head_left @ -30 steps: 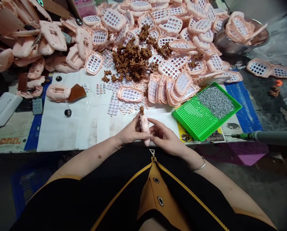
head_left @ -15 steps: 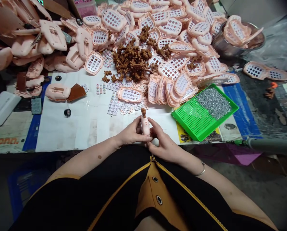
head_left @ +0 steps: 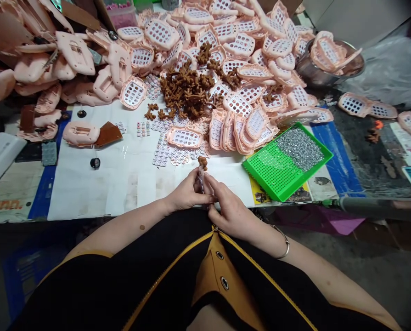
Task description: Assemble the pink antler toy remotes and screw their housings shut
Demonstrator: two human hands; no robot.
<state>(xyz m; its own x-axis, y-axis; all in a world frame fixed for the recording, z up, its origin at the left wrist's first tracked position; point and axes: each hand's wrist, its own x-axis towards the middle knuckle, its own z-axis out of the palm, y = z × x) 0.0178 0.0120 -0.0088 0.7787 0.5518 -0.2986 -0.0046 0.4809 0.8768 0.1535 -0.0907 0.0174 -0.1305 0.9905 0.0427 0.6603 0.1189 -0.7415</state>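
My left hand [head_left: 184, 194] and my right hand [head_left: 228, 209] meet at the table's near edge, both closed round one small pink plastic shell with a brown knob [head_left: 202, 162] sticking out at its top. The shell stands on edge between my palms and is almost wholly hidden by the fingers. Just beyond it, a pink shell with a key grid [head_left: 185, 137] lies flat on the white sheet [head_left: 122, 179], among loose clear key pads [head_left: 162, 154].
A large heap of pink shells [head_left: 246, 46] and a pile of brown knobs [head_left: 184, 89] fill the back. A green tray [head_left: 267, 170] with small metal screws [head_left: 300, 148] sits at right. A powered screwdriver [head_left: 374, 204] lies along the right edge. A metal bowl [head_left: 310, 73] stands at far right.
My hands have closed more tightly round the pink shell, and my right hand now covers most of it. The view has shifted slightly, so the table contents sit a little further left.
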